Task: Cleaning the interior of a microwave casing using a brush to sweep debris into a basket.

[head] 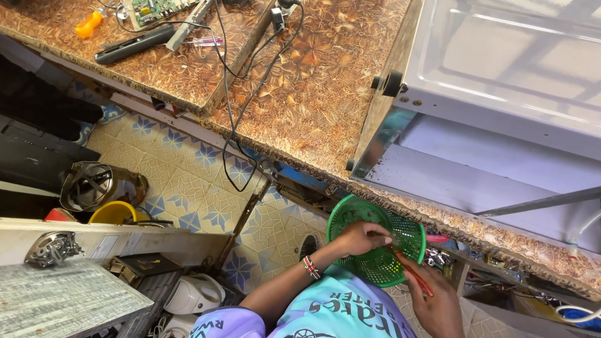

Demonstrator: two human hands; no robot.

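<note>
A round green plastic mesh basket (350,216) sits in front of my chest, just below the worktop's front edge. My left hand (358,239), with a beaded band at the wrist, lies over the basket, its fingers bunched and reaching inside. What the fingertips touch is hidden. My right hand (440,305) is at the basket's lower right side. It grips a thin red-handled tool (414,276) that slants up into the basket towards my left fingertips.
A brown patterned worktop (313,94) carries black cables (228,94), a circuit board (156,9), an orange-handled screwdriver (87,25) and a metal-and-glass appliance (501,69). On the blue tiled floor (188,181) lie a kettle (94,184), a yellow bowl (113,214) and white appliances (194,294).
</note>
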